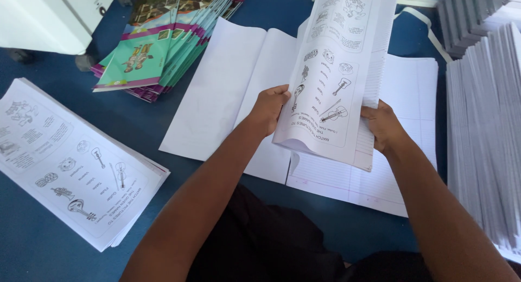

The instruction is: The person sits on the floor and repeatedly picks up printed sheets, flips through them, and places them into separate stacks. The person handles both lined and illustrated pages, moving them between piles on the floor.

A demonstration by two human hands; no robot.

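While both hands grip it by its lower edges, a thick bundle of printed worksheets (pixel 336 70) stands nearly upright in the middle right of the frame, lifted off the blue table (pixel 32 244). The left hand (pixel 269 109) closes on the bundle's lower left edge, thumb over the front sheet; the right hand (pixel 384 125) clamps the lower right corner, where the ruled pages behind the front sheet show as a stepped edge.

The likeliest trouble is the sheets sliding out of register. The bundle looks loose rather than bound, and the bottom corner already curls and fans a little between the hands, so a slack grip or a tilt could let inner pages slip down or spill onto the large open white sheets (pixel 228 92) lying flat beneath. A pinched corner could also crease.

No box, tray or bin is in view; everything sits in open piles on the table. At lower left lies a flat stack of matching printed sheets (pixel 70 162). At upper left, a fanned pile of green and purple booklet covers (pixel 163 43) sits beside a white cabinet (pixel 49 16). Along the right edge stand tall stacks of white pages (pixel 483 130), well apart from the hands.
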